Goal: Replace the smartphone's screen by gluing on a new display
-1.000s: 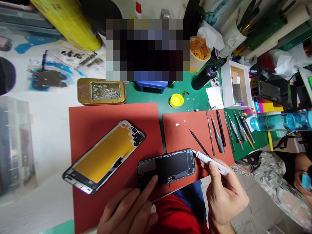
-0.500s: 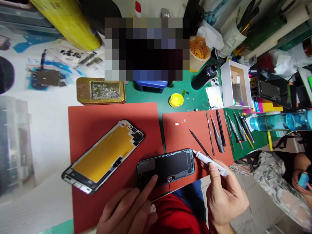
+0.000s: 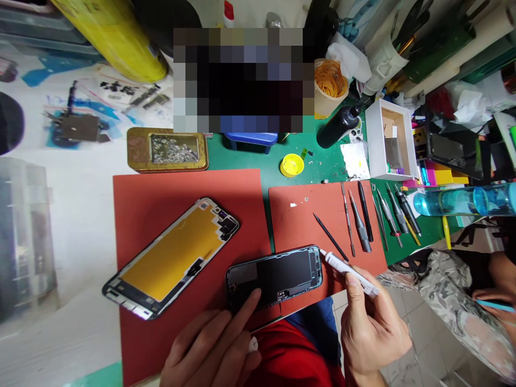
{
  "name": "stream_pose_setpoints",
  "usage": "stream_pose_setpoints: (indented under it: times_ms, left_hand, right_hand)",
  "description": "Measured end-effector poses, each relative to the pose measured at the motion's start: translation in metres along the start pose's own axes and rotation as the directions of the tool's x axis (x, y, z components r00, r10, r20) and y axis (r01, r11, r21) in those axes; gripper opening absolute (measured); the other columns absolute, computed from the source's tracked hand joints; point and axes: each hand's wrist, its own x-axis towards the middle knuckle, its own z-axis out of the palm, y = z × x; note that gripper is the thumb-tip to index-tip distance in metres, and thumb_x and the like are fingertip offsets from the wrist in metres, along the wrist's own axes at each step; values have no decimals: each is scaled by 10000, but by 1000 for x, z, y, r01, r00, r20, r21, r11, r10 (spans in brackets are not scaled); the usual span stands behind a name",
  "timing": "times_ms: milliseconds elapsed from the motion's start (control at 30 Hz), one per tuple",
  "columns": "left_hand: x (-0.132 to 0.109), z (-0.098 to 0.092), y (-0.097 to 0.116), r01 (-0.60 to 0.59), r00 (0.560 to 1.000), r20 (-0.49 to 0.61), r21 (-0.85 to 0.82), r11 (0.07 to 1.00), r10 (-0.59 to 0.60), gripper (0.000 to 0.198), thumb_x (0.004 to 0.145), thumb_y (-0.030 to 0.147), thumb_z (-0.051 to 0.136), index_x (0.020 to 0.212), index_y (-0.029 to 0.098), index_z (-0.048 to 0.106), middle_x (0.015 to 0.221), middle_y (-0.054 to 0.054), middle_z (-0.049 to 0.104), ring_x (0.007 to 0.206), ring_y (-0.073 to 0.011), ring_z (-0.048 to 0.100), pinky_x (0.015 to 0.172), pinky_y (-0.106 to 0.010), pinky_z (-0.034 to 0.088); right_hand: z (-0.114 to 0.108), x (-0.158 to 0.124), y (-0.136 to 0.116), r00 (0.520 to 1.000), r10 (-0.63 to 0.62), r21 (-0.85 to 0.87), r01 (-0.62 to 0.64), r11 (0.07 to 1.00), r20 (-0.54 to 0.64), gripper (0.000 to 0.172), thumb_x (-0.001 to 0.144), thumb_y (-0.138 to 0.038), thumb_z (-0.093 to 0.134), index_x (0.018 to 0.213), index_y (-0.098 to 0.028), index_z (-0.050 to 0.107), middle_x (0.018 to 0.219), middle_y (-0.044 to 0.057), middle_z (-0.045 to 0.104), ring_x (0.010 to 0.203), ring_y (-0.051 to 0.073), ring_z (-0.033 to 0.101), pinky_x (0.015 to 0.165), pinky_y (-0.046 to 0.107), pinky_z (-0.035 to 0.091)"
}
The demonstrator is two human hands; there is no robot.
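Note:
An opened phone body [image 3: 266, 277] lies across two red mats, its dark inside facing up. My right hand [image 3: 374, 322] pinches a white glue tube [image 3: 349, 269] between thumb and fingers. The tube's thin nozzle is at the phone's right end, by the upper corner of the frame. My left hand [image 3: 213, 344] stretches its index finger over the phone's inside near the lower edge, seemingly touching it. Its other fingers are curled around a small white cap [image 3: 252, 344], partly hidden. Left of the phone body lies a screen assembly [image 3: 173, 258], its yellow back up.
A black spudger [image 3: 330, 236] and several tools, including a screwdriver [image 3: 360, 223], lie on the right mat [image 3: 298, 231]. Behind are a gold tin [image 3: 139, 150], a yellow cap [image 3: 292, 165], a black bottle [image 3: 338, 126] and a white box [image 3: 373, 145]. A person in camouflage trousers [image 3: 439, 290] sits at right.
My hands, the tube and the phone stay almost where they were. At right, the other person's hand and the light-blue object in it have shifted.

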Motion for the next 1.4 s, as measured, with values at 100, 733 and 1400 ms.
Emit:
stream_pose_setpoints:
  times_ms: [100, 733, 1400]
  left_hand:
    - [-3, 1, -1, -12, 1000, 10, 2, 1000, 12, 209, 1045, 103, 550, 884, 180, 659, 1162, -89, 838, 955, -204, 689, 1016, -367, 487]
    - [1, -6, -1, -43, 997, 57, 25, 999, 42, 197, 1076, 129, 540, 926, 150, 667, 1109, -115, 843, 967, -216, 664, 982, -397, 483]
    - [-6, 5, -3, -47, 999, -21, 4, 999, 47, 286, 1094, 171, 522, 856, 135, 675, 1126, -146, 837, 937, -234, 656, 960, -425, 476]
  right_hand:
    - [0, -2, 2, 1000, -28, 0, 28, 1000, -5, 140, 931, -329, 832, 974, -196, 850, 823, 3, 829, 633, 123, 725, 660, 229, 556]
    - [-2, -9, 4, 996, -87, -15, 86, 996, -35, 100, 924, -265, 834, 998, -199, 846, 834, 5, 831, 643, 141, 751, 690, 247, 601]
    - [-6, -12, 6, 988, -151, -25, 150, 988, -36, 106, 916, -193, 837, 1021, -173, 834, 853, 1, 835, 656, 115, 755, 706, 203, 596]
